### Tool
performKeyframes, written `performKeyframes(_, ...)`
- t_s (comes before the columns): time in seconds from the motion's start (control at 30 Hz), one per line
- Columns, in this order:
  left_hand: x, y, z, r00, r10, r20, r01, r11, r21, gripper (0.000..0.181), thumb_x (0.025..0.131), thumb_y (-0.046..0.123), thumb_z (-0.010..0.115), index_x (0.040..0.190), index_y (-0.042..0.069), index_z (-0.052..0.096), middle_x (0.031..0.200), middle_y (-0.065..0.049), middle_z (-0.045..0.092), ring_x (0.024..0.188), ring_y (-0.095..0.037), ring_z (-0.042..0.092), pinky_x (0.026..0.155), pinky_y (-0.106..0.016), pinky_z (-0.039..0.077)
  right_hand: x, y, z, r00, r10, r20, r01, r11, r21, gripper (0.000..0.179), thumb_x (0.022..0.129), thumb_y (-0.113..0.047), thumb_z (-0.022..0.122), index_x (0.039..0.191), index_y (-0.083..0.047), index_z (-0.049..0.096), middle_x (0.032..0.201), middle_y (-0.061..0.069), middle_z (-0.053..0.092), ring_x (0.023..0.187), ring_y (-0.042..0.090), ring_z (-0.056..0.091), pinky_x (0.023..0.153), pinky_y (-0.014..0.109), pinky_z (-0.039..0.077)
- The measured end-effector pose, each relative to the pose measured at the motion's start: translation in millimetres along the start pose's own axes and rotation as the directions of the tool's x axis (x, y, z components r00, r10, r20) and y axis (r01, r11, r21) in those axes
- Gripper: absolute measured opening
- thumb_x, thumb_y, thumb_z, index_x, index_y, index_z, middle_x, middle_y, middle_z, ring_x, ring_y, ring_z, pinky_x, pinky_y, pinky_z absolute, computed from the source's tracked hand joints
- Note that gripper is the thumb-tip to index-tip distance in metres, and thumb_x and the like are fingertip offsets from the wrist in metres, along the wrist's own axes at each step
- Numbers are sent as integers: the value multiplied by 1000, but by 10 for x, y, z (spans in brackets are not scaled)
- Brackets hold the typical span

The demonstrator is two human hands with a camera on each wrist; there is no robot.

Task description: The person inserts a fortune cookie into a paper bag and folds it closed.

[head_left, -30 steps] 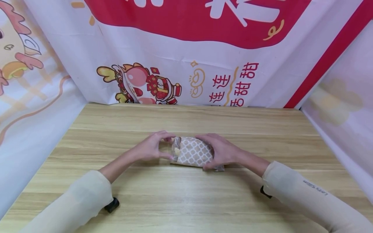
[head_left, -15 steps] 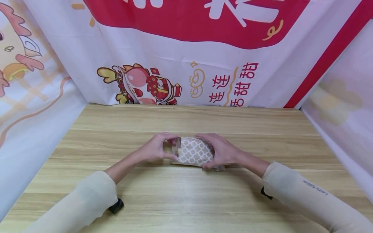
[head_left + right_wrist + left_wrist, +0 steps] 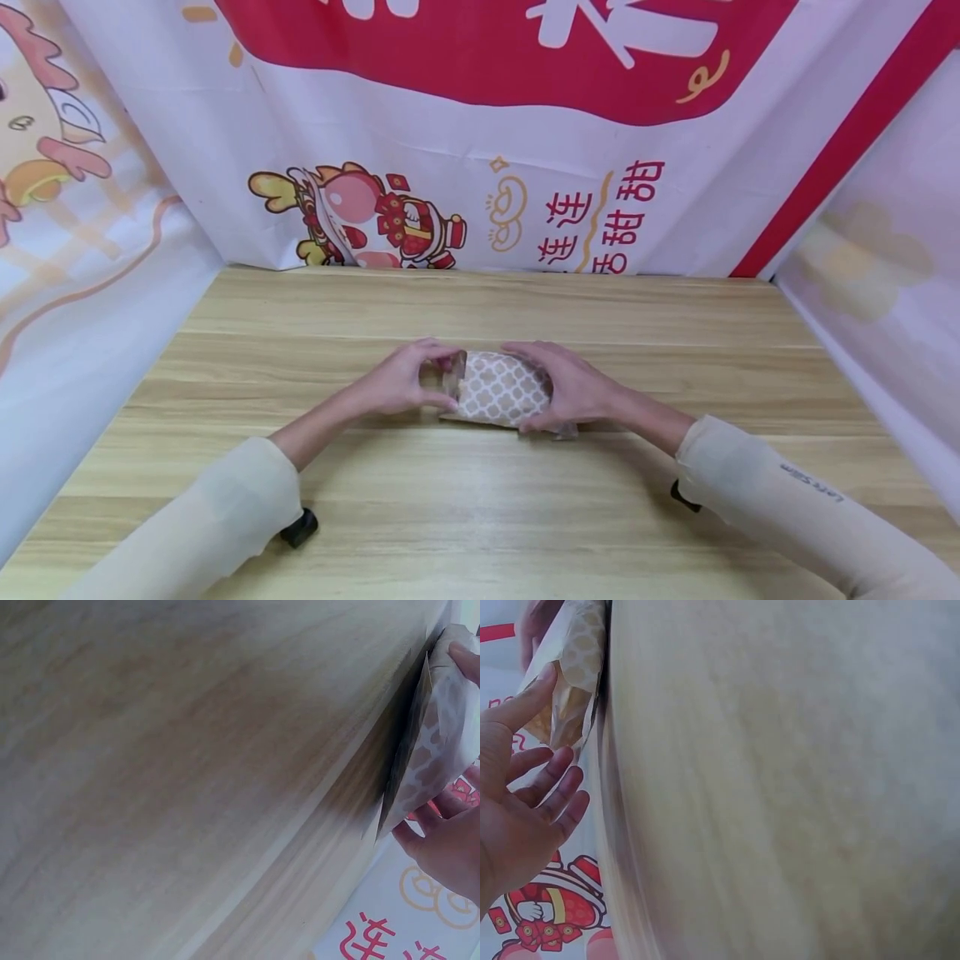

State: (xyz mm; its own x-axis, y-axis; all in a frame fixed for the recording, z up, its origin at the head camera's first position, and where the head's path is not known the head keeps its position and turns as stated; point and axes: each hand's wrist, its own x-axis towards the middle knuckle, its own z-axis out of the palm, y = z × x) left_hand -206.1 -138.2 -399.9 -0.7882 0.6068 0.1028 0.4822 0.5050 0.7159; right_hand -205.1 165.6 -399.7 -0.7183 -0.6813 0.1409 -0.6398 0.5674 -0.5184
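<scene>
A paper-wrapped packet, tan with a white lattice print, lies on the wooden table. Clear crinkled film shows at both its ends, and tan contents show through the film in the left wrist view. My left hand holds the left end, thumb on the near side and fingers on the far side. In the left wrist view the thumb of this left hand lies on the packet. My right hand grips the right end, fingers over the far edge and thumb along the near edge. The packet's underside is hidden.
The wood-grain table stretches around both arms. A white and red printed cloth hangs along the back edge, with further printed cloths at the left and right. Black straps show at the sleeves' undersides.
Over the last second my left hand has moved slightly right, closer onto the packet's filmy end, and less of the contents shows there. My right hand has stayed nearly still.
</scene>
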Motion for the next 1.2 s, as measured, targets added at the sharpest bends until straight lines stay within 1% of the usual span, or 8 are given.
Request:
performKeyframes(0.23, -47, 12, -69, 1000, -19, -13, 19, 1000, 6, 86, 78, 20, 91, 148, -7, 48, 121, -14, 66, 115, -31, 60, 108, -51, 49, 4, -39, -15, 996, 85, -11, -85, 996, -16, 111, 59, -54, 97, 152, -12, 51, 142, 8, 62, 127, 26, 58, 111, 49, 46)
performKeyframes(0.33, -72, 7, -89, 999, -33, -30, 33, 999, -2, 82, 81, 19, 89, 148, -8, 48, 119, -15, 66, 113, -31, 61, 106, -51, 51, -11, -49, -24, 994, 109, -23, -109, 994, -13, 104, 64, -54, 94, 150, -12, 53, 141, 7, 62, 127, 26, 59, 110, 49, 47)
performKeyframes(0.47, -100, -10, -115, 994, -72, -86, 71, 997, -19, 75, 86, 17, 85, 148, -7, 48, 116, -16, 66, 110, -30, 62, 99, -49, 54, -42, -57, -41, 991, 128, -26, -127, 991, 38, 91, 76, -50, 87, 149, -7, 53, 139, 12, 64, 126, 30, 60, 110, 51, 47)
performKeyframes(0.57, -116, -5, -148, 986, -95, -135, 93, 995, -24, 69, 88, 13, 83, 146, -7, 51, 112, -17, 67, 106, -30, 62, 94, -48, 56, -63, -76, -62, 987, 160, -31, -158, 984, 79, 80, 84, -43, 82, 147, -2, 54, 132, 15, 66, 114, 29, 64, 101, 49, 53)
performKeyframes(0.67, -123, 0, -171, 982, -101, -160, 98, 995, -27, 61, 89, 10, 81, 141, -7, 54, 108, -17, 67, 103, -31, 64, 90, -47, 58, -75, -91, -78, 981, 192, -34, -187, 976, 111, 69, 88, -33, 78, 144, 0, 56, 126, 18, 69, 100, 24, 67, 90, 43, 58)
performKeyframes(0.8, -119, 9, -163, 981, -134, -144, 128, 991, -50, 54, 90, 11, 80, 136, -7, 56, 107, -16, 68, 100, -29, 65, 90, -44, 59, -77, -108, -80, 975, 223, -26, -217, 966, 140, 62, 90, -24, 74, 144, 0, 56, 122, 19, 70, 90, 19, 69, 83, 37, 60)
performKeyframes(1.0, -76, 49, -81, 978, -197, -72, 190, 978, -86, 48, 94, 14, 76, 133, -4, 55, 109, -15, 70, 98, -24, 67, 91, -42, 59, -76, -147, -75, 957, 290, -12, -284, 943, 174, 58, 93, -22, 75, 145, -5, 55, 113, 12, 71, 85, 15, 70, 79, 34, 60)
performKeyframes(1.2, -7, 128, -26, 978, -209, -11, 207, 973, -104, 45, 94, 15, 77, 130, -2, 55, 109, -13, 72, 96, -22, 69, 87, -36, 60, -81, -157, -64, 951, 308, -10, -297, 925, 235, 58, 92, -19, 78, 143, -4, 55, 106, 11, 71, 85, 19, 72, 79, 34, 62)
